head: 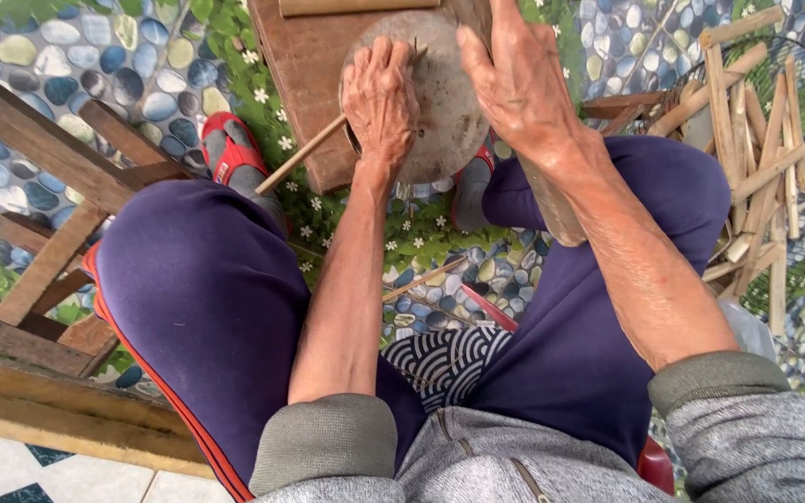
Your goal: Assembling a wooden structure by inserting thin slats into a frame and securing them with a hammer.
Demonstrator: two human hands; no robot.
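Note:
I sit with my knees apart over a patterned mat. My left hand [381,102] is closed around a thin bamboo stick [298,156] and presses it against a round, worn wooden block [446,102]. The stick slants down to the left from under the fingers. My right hand [517,79] hovers over the block's right edge with its fingers held together and extended, nothing visibly in it. The block rests on a low brown wooden board [306,65].
A pile of split bamboo pieces [757,158] lies in a wire basket at the right. A wooden stool frame [58,186] stands at the left. Red-and-grey slippers [229,146] are on my feet. Loose thin sticks [426,277] lie between my legs.

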